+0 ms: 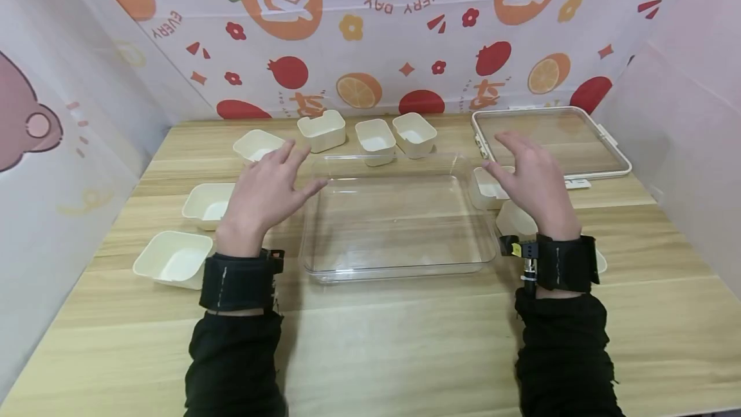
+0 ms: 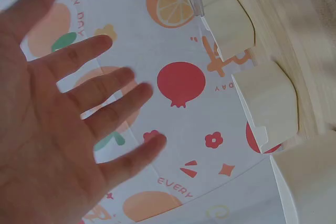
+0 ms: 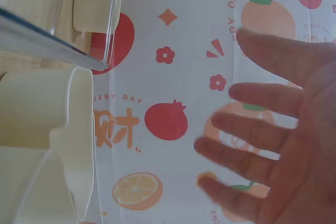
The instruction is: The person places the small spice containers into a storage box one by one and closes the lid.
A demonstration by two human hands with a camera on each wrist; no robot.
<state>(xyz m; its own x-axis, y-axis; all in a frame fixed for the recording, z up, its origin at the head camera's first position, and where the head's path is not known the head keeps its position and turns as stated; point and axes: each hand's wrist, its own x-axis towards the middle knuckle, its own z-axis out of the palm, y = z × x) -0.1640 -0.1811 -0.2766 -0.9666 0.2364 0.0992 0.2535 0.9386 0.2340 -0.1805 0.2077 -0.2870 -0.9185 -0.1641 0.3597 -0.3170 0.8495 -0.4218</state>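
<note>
In the head view a clear plastic box (image 1: pixel 399 224) stands on the wooden table between my hands. My left hand (image 1: pixel 267 193) is raised near its left side, fingers spread and holding nothing. On the other side my right hand (image 1: pixel 538 186) hovers with the fingers extended, also without anything in it. Both palms show in the wrist views, the left (image 2: pixel 58 114) and the right (image 3: pixel 294 135). Cream bins are close to each hand: one (image 1: pixel 208 203) beside the left wrist, another (image 1: pixel 514 219) partly hidden under the right hand.
More cream bins stand around the box, such as a notched one (image 1: pixel 324 130) at the back and a wide one (image 1: pixel 173 257) at front left. A clear lid with a white rim (image 1: pixel 552 143) lies at back right. Fruit-printed cloth (image 1: pixel 370 37) borders the table's rear.
</note>
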